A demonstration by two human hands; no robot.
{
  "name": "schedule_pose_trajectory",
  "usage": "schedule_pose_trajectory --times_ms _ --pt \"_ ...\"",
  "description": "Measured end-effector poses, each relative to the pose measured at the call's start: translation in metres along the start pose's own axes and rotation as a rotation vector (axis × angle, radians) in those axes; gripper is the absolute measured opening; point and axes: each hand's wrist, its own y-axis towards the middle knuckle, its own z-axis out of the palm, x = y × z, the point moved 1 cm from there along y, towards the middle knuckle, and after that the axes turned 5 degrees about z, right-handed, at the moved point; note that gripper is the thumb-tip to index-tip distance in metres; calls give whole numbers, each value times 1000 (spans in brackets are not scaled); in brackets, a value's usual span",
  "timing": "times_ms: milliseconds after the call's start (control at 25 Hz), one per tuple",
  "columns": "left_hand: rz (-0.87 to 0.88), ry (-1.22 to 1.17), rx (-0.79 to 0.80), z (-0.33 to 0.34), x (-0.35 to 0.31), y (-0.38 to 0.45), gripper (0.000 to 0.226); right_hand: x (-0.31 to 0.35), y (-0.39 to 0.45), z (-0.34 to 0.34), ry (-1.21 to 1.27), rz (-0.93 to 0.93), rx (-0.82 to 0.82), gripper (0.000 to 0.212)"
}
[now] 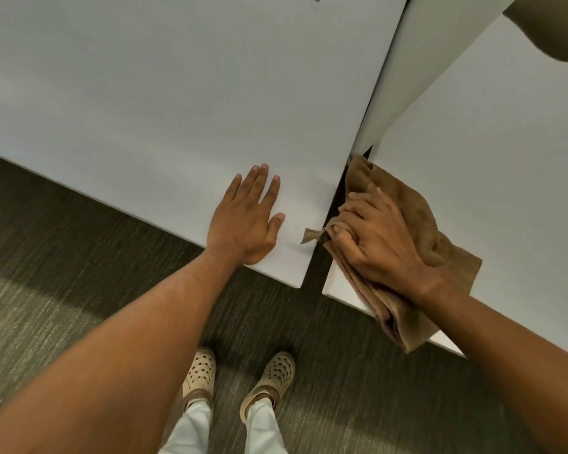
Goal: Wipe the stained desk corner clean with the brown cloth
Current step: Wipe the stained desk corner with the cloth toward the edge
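Lying bunched over the near corner of the right-hand white desk [505,158]: brown cloth [417,217], one edge hanging past the desk front, a small flap reaching across the gap to the left-hand white desk [145,93]. Right hand [374,240]: pressed on the cloth, fingers curled, gripping its folds. Left hand [246,217]: flat on the left desk near its corner, fingers spread, holding nothing. Upright white divider panel [404,67] between desks. Below: dark carpet [63,273], beige perforated clogs [199,375].
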Motion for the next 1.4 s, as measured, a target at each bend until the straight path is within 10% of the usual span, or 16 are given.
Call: schedule_pose_trajectory --times_ms 640,1160,1400 --pt "-1 18 11 -1 -2 1 70 6 -23 -8 292 459 -146 60" --pt "49 32 9 -2 -6 -1 62 58 -117 25 64 789 -246 53" --pt "81 10 23 -1 -6 -9 64 37 -131 3 -108 506 -122 63"
